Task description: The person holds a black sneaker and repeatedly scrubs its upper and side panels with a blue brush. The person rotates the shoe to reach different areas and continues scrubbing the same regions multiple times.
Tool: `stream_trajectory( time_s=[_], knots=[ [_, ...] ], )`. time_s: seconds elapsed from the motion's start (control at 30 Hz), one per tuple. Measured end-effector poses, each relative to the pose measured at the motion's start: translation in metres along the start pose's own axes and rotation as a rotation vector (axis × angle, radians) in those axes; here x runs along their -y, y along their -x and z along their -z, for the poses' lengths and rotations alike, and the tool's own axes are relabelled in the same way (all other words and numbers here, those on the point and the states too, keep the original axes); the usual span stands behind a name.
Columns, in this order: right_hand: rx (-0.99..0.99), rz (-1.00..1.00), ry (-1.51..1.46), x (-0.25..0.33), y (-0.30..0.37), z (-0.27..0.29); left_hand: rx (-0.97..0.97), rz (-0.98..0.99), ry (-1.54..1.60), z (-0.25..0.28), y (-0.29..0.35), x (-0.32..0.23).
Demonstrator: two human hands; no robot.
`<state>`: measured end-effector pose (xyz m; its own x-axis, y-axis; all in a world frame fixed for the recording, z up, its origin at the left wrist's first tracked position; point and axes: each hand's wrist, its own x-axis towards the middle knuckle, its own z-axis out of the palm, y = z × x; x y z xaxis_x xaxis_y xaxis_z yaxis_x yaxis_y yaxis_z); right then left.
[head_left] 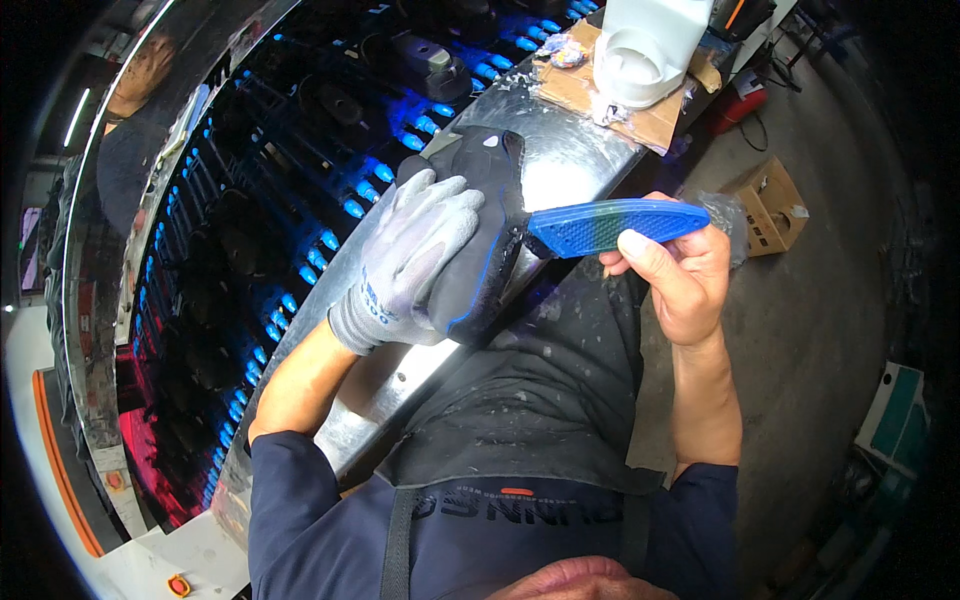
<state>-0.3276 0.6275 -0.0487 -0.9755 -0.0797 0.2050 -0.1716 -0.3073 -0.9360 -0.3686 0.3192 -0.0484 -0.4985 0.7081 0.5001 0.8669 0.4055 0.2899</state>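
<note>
My left hand (415,255) wears a grey glove and closes over a black shoe (478,245) with a thin blue line along its side. The shoe lies tilted on its side at the metal ledge, and the glove hides part of it. Bare, my right hand (685,275) pinches a long, flat blue textured piece (615,228) with a greenish middle, thumb on its face and fingers behind. Its left end meets the dark edge of the shoe; whether it is joined there I cannot tell.
A metal ledge (580,160) borders a dark machine with rows of blue-lit fittings (355,208) on the left. A white plastic container (645,60) stands on cardboard (655,122) at the far end. On the floor to the right sits an open cardboard box (770,210).
</note>
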Motion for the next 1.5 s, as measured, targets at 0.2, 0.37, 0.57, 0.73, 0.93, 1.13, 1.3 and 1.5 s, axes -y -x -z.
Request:
stream_trajectory(
  time_s=[0.2,0.37,0.57,0.73,0.93,1.13,1.3,1.5],
  knots=[
    [0.124,0.013,0.096,0.02,-0.003,0.0,0.023,-0.036,0.024,0.002,-0.004,0.004],
    [0.157,0.146,0.275,0.033,0.004,-0.004,0.073,-0.019,0.007,0.005,-0.011,0.003],
    [0.219,0.48,0.571,0.045,0.013,-0.013,0.05,-0.041,-0.05,0.01,-0.023,-0.001],
    [0.199,0.617,0.704,0.049,0.028,-0.021,0.017,0.01,-0.036,0.009,-0.032,-0.005],
    [0.21,0.687,0.796,0.055,0.032,-0.019,-0.031,-0.005,-0.019,0.009,-0.047,-0.006],
    [0.238,0.675,0.869,0.075,0.022,-0.016,-0.053,-0.063,-0.014,0.007,-0.064,-0.006],
    [0.306,0.712,0.981,0.091,0.018,-0.017,0.017,-0.049,-0.022,0.01,-0.072,-0.005],
    [0.405,0.866,1.152,0.108,0.002,-0.013,0.042,-0.07,-0.004,0.011,-0.094,0.003]
  ],
)
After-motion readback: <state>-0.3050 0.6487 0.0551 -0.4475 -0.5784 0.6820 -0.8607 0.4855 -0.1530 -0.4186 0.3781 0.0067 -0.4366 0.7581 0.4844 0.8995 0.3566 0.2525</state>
